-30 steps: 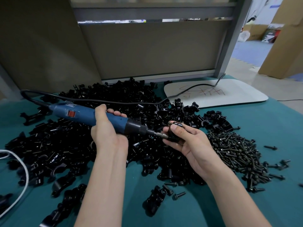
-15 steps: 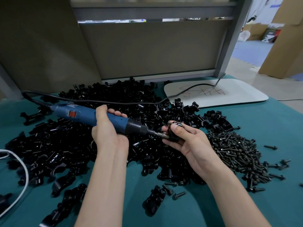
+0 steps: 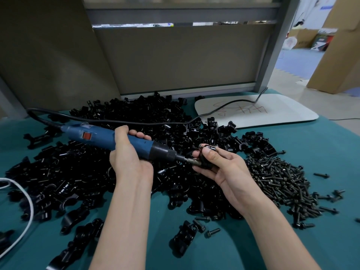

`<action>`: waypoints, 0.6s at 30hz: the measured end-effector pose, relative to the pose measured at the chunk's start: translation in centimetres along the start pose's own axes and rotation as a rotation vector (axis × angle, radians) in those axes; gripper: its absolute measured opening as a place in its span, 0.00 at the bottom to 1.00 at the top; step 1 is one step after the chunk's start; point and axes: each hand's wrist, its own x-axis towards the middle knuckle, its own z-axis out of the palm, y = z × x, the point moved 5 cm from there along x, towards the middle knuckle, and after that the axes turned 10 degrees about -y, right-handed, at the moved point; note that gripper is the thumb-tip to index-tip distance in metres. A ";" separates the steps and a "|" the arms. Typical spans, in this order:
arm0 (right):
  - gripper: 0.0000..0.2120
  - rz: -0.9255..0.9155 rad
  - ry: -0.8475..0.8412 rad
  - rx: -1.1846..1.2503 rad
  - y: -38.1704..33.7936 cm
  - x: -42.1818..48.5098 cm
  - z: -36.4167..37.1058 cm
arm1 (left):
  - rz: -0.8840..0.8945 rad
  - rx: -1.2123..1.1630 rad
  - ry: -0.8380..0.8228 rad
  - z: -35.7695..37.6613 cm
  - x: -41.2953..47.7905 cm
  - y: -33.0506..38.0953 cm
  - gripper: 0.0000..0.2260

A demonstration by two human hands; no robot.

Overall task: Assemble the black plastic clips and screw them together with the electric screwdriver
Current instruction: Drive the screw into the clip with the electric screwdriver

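My left hand [image 3: 127,158] grips the blue electric screwdriver [image 3: 101,138] around its barrel, tip pointing right. Its metal bit [image 3: 191,161] touches a black plastic clip [image 3: 206,158] that my right hand [image 3: 224,170] holds between thumb and fingers, above the pile. A big heap of loose black clips [image 3: 120,152] covers the green table [image 3: 321,145] behind and beneath both hands. A pile of dark screws [image 3: 280,184] lies just right of my right hand. Much of the held clip is hidden by my fingers.
The screwdriver's black cord [image 3: 136,122] runs across the heap to the back right over a white board [image 3: 272,112]. A white cable [image 3: 23,195] curls at the left edge. Assembled clips [image 3: 185,238] and two loose screws [image 3: 212,231] lie near the front. A partition [image 3: 175,59] stands behind.
Nothing has visibly changed; both hands hold the screwdriver bit against the clip in the same place.
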 end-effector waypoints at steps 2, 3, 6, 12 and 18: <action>0.12 -0.006 0.010 -0.004 0.0 0.0 0.0 | 0.002 0.004 -0.002 0.0 0.0 0.0 0.05; 0.11 -0.009 0.014 -0.004 0.0 -0.1 0.1 | 0.003 0.006 -0.002 0.0 0.1 0.0 0.05; 0.09 -0.022 0.015 -0.043 -0.1 -0.2 0.3 | 0.003 0.013 0.010 -0.3 0.1 -0.1 0.06; 0.13 -0.025 0.025 -0.105 -0.2 -0.3 0.5 | 0.014 0.024 0.009 -0.4 0.2 0.0 0.08; 0.07 -0.029 0.027 -0.114 -0.3 -0.3 0.7 | 0.035 0.044 0.002 -0.1 0.0 0.1 0.09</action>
